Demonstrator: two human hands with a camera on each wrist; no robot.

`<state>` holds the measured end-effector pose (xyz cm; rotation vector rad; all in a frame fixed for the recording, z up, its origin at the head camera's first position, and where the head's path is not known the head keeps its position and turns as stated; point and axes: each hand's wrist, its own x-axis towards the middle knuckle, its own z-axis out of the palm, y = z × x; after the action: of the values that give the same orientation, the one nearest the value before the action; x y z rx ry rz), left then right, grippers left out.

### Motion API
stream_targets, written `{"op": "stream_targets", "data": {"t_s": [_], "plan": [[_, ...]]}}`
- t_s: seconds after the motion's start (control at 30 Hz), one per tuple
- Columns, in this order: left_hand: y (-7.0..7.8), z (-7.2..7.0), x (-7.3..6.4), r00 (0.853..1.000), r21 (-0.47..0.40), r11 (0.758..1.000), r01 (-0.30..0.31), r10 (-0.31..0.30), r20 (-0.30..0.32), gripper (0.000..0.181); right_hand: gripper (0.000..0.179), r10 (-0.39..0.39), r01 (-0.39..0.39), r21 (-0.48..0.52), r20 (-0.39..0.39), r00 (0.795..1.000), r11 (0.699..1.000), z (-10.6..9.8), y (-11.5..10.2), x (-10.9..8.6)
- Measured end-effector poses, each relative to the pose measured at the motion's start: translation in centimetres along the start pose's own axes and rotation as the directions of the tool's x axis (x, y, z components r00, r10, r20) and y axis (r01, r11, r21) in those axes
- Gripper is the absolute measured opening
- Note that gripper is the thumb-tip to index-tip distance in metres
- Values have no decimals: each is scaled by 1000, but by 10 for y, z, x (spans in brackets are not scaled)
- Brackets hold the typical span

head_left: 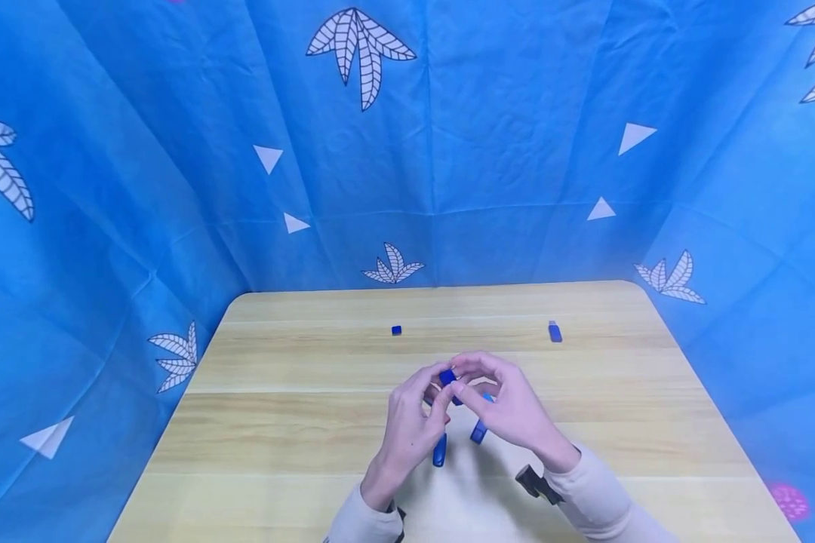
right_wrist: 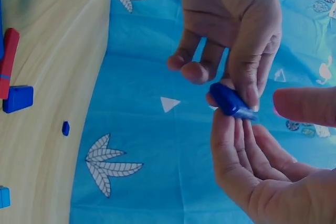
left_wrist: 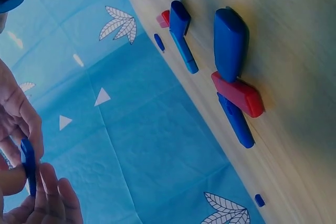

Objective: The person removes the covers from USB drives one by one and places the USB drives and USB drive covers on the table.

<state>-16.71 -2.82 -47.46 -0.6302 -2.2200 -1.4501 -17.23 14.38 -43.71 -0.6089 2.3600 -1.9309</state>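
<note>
A small flat blue piece (head_left: 447, 375) is held up over the table between both hands. In the right wrist view the piece (right_wrist: 228, 99) looks rounded, with a paler end. My left hand (head_left: 410, 426) pinches it between thumb and fingers; the left wrist view shows that thumb against its broad side. My right hand (head_left: 509, 403) has its fingertips at the piece's lower side, and its thumb (right_wrist: 307, 106) stands apart above it. Below the hands lie a blue rounded block (left_wrist: 231, 43), a red block (left_wrist: 239, 95) and a narrower blue piece (left_wrist: 236, 121).
On the wooden table (head_left: 278, 430), a small blue cube (head_left: 397, 330) lies farther back. A blue stick with a pale end (head_left: 555, 332), like a USB stick, is at the back right. Another blue block (left_wrist: 179, 17) lies by a lighter blue bar (left_wrist: 185, 53). Blue curtains (head_left: 448, 151) surround the table.
</note>
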Motion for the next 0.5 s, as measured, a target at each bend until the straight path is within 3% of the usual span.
{"op": "stream_targets", "data": {"t_s": [0.23,0.37,0.5], "plan": [[-2,-1,-1,999,-49,998,-34,34,-15,7,27,-84,85,-118,18,996,989,5,2,-8],[0,-2,-2,999,-62,998,17,-19,-32,6,13,-72,75,-278,18,997,958,7,1,-10],[1,-2,-3,994,-81,993,89,-94,-59,5,11,-44,70,-336,83,996,939,7,0,-10]]}}
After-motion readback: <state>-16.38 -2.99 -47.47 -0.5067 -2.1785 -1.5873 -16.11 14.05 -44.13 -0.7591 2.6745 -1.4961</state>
